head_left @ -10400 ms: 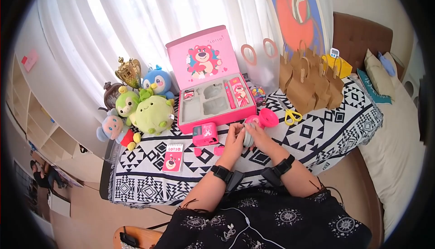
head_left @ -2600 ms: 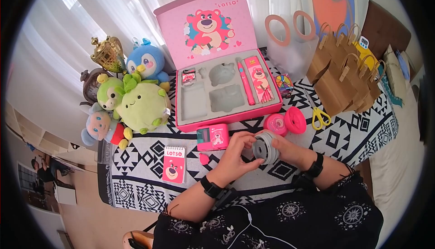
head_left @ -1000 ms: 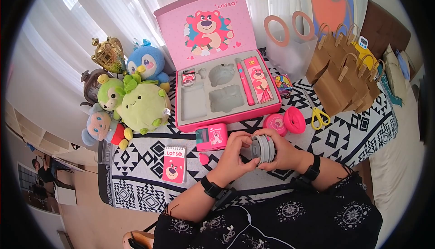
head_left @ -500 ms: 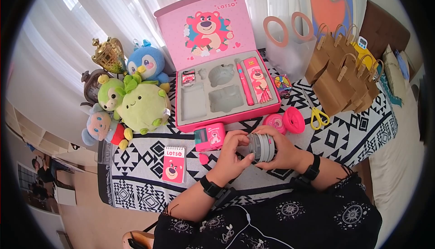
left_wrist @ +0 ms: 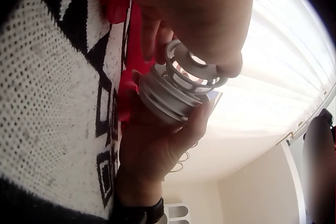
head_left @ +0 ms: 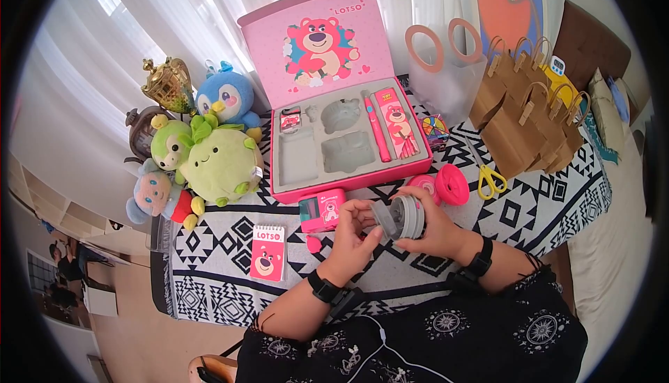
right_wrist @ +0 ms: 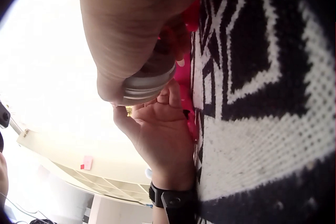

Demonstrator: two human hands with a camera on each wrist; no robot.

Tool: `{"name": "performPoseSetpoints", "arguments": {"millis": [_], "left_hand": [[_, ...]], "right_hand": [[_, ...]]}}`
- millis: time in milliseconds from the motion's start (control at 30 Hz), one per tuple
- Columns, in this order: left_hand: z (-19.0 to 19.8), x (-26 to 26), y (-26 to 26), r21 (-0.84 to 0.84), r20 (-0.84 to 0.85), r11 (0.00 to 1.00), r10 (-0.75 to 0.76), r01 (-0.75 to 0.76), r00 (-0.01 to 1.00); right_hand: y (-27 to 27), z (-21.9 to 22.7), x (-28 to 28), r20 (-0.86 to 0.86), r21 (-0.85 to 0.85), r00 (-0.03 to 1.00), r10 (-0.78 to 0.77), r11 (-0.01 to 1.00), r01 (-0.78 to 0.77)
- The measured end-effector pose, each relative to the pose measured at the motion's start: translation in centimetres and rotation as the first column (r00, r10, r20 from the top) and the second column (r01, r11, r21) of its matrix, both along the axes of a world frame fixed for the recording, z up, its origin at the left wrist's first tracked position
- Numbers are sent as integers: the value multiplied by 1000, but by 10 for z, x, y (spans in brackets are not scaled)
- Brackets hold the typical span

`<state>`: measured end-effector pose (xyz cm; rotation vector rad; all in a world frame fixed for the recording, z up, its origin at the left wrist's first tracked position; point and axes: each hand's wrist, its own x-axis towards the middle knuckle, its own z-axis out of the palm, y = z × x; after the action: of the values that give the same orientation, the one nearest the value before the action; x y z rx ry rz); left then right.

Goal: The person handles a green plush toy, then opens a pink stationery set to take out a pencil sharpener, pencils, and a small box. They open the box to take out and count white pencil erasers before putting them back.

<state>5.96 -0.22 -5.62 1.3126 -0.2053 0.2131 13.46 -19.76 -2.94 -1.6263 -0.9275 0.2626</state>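
Note:
Both hands work over the patterned cloth in front of the pink gift box. My right hand grips a grey, ridged, round plastic body from its right side. On its left, my left hand pinches a grey plastic ring piece between thumb and fingers. In the left wrist view, the ring piece has wide openings and stands tilted at the mouth of the ridged body. The right wrist view shows the ridged body under my right hand, with the left palm beyond it.
Behind the hands lie a pink round bear-face piece and a pink funnel-shaped piece. Yellow scissors lie to the right, near paper bags. A pink sharpener-like box, small pink piece and notepad lie left.
The left hand has drawn the grey ring piece leftward out from the ridged body, leaving a visible gap. Earlier both hands cupped and turned the body together. The right hand keeps its grip.

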Motion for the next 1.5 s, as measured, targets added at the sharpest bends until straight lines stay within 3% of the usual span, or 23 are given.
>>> {"name": "performPoseSetpoints", "arguments": {"millis": [67,100,167,200,267,400,633,833,900,1100,1267,1500], "left_hand": [[7,1,-3,152,-27,988,39,-34,999],[7,2,-3,152,-27,988,38,-34,999],[9,3,0,383,-37,923,40,-23,999],[8,4,1,383,-37,923,41,-23,998],[7,6,4,533,81,842,45,-82,996],[17,5,2,520,117,847,57,-110,992],[26,4,1,656,89,749,46,-93,995],[27,5,1,678,83,730,37,-84,996],[26,5,0,684,85,724,39,-87,996],[26,6,-3,684,102,720,63,-116,993],[24,7,-1,735,119,667,46,-119,992],[25,6,-2,711,92,695,58,-107,994]], "right_hand": [[0,2,0,26,-37,1000,1,999,0],[0,3,0,52,-75,999,5,997,-1],[1,3,0,32,-97,999,6,995,-2],[1,3,0,12,-120,1000,5,993,-3],[2,3,1,30,-122,1000,1,992,3],[4,0,3,135,-125,991,13,992,4],[5,0,3,172,-146,985,20,989,5],[6,5,5,419,-166,907,41,986,32],[4,10,3,519,-238,854,20,964,122],[4,8,1,494,-296,866,-81,920,255],[4,7,1,475,-304,873,-113,910,283],[4,8,0,458,-313,881,-120,905,286]]}}
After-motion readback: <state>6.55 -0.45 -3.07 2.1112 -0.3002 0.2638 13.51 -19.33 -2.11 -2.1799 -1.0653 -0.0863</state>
